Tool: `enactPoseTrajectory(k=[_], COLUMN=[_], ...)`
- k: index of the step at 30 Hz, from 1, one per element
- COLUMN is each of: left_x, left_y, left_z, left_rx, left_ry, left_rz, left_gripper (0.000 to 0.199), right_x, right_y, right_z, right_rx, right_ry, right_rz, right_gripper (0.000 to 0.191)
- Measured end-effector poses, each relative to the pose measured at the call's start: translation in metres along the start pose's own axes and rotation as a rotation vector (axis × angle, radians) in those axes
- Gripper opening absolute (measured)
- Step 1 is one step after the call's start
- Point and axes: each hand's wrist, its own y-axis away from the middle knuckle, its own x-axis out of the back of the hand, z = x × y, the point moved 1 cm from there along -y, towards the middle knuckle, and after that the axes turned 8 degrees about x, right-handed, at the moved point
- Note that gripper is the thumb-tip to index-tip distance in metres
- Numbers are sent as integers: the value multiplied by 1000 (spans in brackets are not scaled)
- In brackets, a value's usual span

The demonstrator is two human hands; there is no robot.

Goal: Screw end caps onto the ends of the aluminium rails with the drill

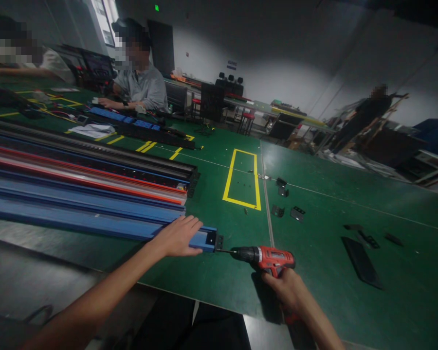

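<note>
Along the near side of the green table (314,243), at the left, lies a long blue profile (98,219), a straight, matte bar with raised darker-blue edges and a shallow channel between them. A black end bracket (221,240) sits at its right end, beside a dark patch on the blue. The profile's long axis runs left to right, slanting slightly down toward the person, and the bracketed end points right. The left hand (182,236) clasps it just short of that end, fingers over the top and thumb at the near edge. The right hand (291,287) has its fingers wrapped around the handle of a red-and-black drill (275,257), which lies nearly in line with the profile: chuck to the left, handle down toward the person. Its thin bit (226,251) reaches the bracket; whether it sits in a screw is too small to tell. Behind the profile, more long bars (76,177) run roughly parallel.
</note>
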Motion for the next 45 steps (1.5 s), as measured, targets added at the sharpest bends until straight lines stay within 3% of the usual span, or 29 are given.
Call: enactPoseTrajectory(k=[12,16,24,45], left_x=[-2,-3,-4,-4], left_y=[0,1,6,6], left_z=[-1,-1,-3,-4], left_rx=[-16,-21,-248,-275], left_ry=[-14,-43,-164,-164], left_rz=[26,30,60,78], left_gripper=[56,64,60,60], right_x=[2,3,4,3], right_y=[1,1,1,1], right_z=[-5,-8,-13,-12], right_rx=[-1,-33,-29,30], right_ry=[22,36,34,13], right_rz=[0,-3,6,27], right_gripper=[22,23,26,23])
